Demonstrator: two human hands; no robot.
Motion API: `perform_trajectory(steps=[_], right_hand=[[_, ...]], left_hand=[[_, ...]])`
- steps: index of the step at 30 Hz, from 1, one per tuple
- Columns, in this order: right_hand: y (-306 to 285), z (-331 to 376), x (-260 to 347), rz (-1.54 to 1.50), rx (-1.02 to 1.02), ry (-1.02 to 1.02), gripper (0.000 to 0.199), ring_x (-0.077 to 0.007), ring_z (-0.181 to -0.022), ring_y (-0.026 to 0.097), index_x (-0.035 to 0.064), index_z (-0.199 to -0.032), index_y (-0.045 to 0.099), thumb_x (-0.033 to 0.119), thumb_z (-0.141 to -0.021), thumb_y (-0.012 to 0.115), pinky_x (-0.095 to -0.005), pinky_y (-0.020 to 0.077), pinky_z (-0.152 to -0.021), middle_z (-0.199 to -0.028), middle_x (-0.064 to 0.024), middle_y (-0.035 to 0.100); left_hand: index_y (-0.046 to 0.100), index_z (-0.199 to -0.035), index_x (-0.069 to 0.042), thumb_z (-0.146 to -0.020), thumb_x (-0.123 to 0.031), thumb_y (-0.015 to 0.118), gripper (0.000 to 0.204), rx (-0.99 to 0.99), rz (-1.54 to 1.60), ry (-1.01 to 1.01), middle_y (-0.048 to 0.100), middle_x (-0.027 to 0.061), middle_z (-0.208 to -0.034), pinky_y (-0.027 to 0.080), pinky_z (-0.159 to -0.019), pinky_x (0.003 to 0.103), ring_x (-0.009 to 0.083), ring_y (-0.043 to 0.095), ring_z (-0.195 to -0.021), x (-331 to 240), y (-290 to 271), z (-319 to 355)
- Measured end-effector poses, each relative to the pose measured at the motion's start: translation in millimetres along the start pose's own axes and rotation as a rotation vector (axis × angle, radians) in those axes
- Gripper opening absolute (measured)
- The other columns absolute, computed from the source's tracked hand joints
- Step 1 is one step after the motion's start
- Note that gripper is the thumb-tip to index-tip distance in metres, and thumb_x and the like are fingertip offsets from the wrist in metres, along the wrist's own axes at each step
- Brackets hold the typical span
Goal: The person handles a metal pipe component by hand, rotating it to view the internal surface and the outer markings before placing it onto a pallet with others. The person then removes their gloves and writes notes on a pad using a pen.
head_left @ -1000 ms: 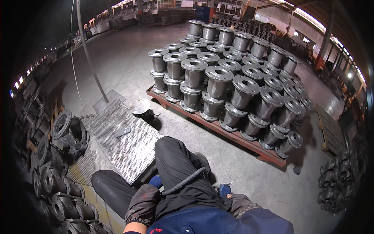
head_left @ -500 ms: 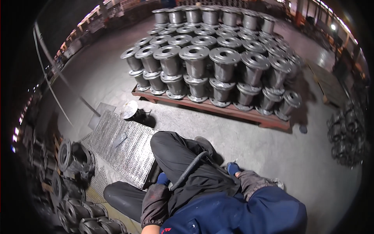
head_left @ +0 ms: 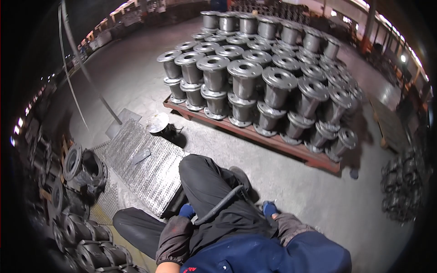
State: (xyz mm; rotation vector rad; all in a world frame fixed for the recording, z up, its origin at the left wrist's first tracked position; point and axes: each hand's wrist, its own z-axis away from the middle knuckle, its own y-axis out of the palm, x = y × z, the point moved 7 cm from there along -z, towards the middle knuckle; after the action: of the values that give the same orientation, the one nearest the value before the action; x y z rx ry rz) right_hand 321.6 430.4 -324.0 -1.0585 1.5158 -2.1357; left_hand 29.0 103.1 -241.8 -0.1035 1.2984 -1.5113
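My left hand (head_left: 186, 210), in a blue glove, is low beside my left thigh, near the edge of a silvery ridged mat (head_left: 145, 170). Its fingers are hidden. My right hand (head_left: 269, 209), also blue-gloved, hangs over the floor to the right of my legs. It looks closed, with a small pale bit at its front too small to name. A dark curved hose (head_left: 221, 204) lies across my lap between the hands, its lower end close to the left hand. A small flat grey piece (head_left: 141, 157) rests on the mat.
Ahead, flanged metal pipe pieces (head_left: 245, 82) stand stacked on a red pallet (head_left: 255, 135). A round-topped stand (head_left: 157, 122) sits beyond the mat, near a thin upright pole (head_left: 91, 73). More flanged castings (head_left: 84, 168) lie at left; dark parts (head_left: 400, 186) are piled at right.
The view has turned slightly, so the stacked pipe pieces sit farther right and lower. My right hand is slightly lower in the picture; both hands otherwise keep much the same place.
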Motion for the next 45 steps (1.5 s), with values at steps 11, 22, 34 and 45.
perform_trajectory(steps=[11, 22, 34, 45], right_hand=[[-24, 5, -16, -0.284, 0.173, 0.438, 0.042, -0.0375, -0.092, 0.059, 0.0037, -0.090, 0.061, 0.039, -0.089, 0.037, -0.0453, 0.0465, -0.076, -0.095, -0.0191, 0.063], [-33, 3, 4, -0.171, 0.306, 0.387, 0.047, -0.0376, -0.102, 0.055, 0.0040, -0.101, 0.061, 0.040, -0.088, 0.034, -0.0464, 0.0438, -0.084, -0.105, -0.0226, 0.060], [-34, 8, -7, -0.172, 0.258, 0.317, 0.046, -0.0368, -0.100, 0.057, 0.0039, -0.099, 0.062, 0.040, -0.089, 0.036, -0.0472, 0.0444, -0.082, -0.103, -0.0222, 0.061], [-10, -14, -70, -0.310, 0.073, 0.412, 0.037, -0.0353, -0.088, 0.059, 0.0029, -0.087, 0.061, 0.031, -0.089, 0.037, -0.0452, 0.0452, -0.074, -0.092, -0.0187, 0.063]], left_hand=[[0.065, -0.093, -0.006, -0.073, -0.043, 0.058, 0.043, -0.083, 0.029, 0.042, 0.064, 0.0176, -0.089, 0.048, -0.066, 0.040, 0.0354, 0.061, -0.080, -11, 15, -16], [0.064, -0.101, -0.009, -0.073, -0.048, 0.058, 0.049, -0.100, -0.008, -0.137, 0.063, 0.0200, -0.097, 0.048, -0.075, 0.040, 0.0368, 0.060, -0.088, 37, 35, -39], [0.064, -0.098, -0.004, -0.071, -0.047, 0.061, 0.051, -0.042, 0.098, -0.178, 0.064, 0.0191, -0.094, 0.048, -0.073, 0.039, 0.0363, 0.060, -0.086, -2, 23, -23], [0.065, -0.099, -0.007, -0.071, -0.047, 0.060, 0.049, -0.018, 0.074, -0.077, 0.064, 0.0183, -0.096, 0.048, -0.073, 0.040, 0.0370, 0.059, -0.087, -33, 27, -31]])
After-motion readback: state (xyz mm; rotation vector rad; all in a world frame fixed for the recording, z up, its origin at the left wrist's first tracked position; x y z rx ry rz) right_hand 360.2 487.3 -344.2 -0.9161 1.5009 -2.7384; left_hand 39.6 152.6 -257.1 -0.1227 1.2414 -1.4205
